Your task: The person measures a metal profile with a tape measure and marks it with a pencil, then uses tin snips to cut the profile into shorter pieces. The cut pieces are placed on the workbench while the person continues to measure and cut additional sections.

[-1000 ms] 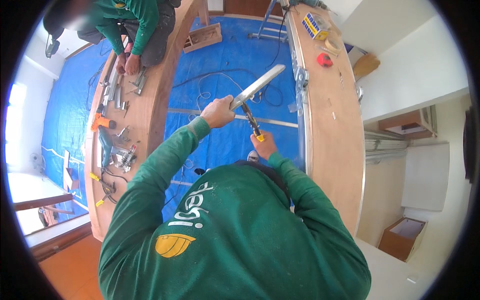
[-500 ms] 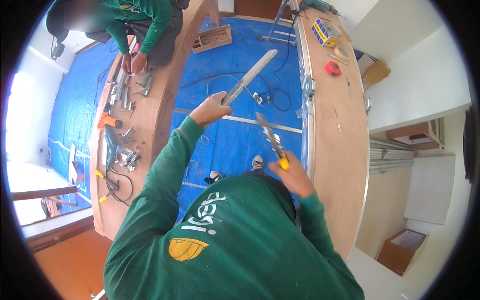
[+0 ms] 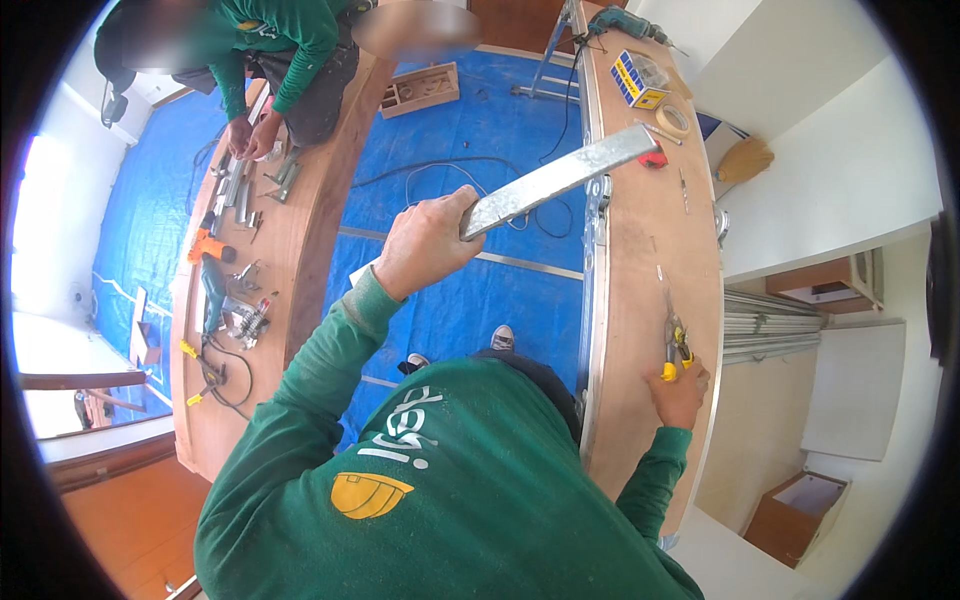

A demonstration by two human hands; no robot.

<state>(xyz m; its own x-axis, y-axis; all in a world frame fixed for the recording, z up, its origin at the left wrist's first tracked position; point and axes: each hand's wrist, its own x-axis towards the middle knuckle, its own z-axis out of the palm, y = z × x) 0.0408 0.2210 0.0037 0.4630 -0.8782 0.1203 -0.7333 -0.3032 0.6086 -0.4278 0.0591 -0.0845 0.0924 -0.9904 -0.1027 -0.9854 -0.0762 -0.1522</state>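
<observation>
My left hand point(image 3: 428, 238) is closed around one end of a long, flat grey metal strip point(image 3: 565, 180). The strip slants up to the right above the gap between two wooden surfaces, its far end over the right one. On that right-hand wooden board point(image 3: 640, 430), my right hand point(image 3: 682, 393) has its fingers around the yellow handles of a pair of tin snips point(image 3: 673, 345). The snips point away from me, low against the board. Part of a red tape measure point(image 3: 655, 158) shows behind the strip's far end.
Farther along the right board are a tape roll point(image 3: 672, 121), a blue-and-yellow box point(image 3: 640, 80) and a drill point(image 3: 630, 22). Tools and brackets lie on the left bench point(image 3: 290, 290), where a co-worker point(image 3: 290, 60) handles something small. Cables cross the blue floor sheet point(image 3: 450, 310).
My right hand has moved right with the tin snips, from above the gap down to the board. My left hand has swung the metal strip to the right and tipped it flatter.
</observation>
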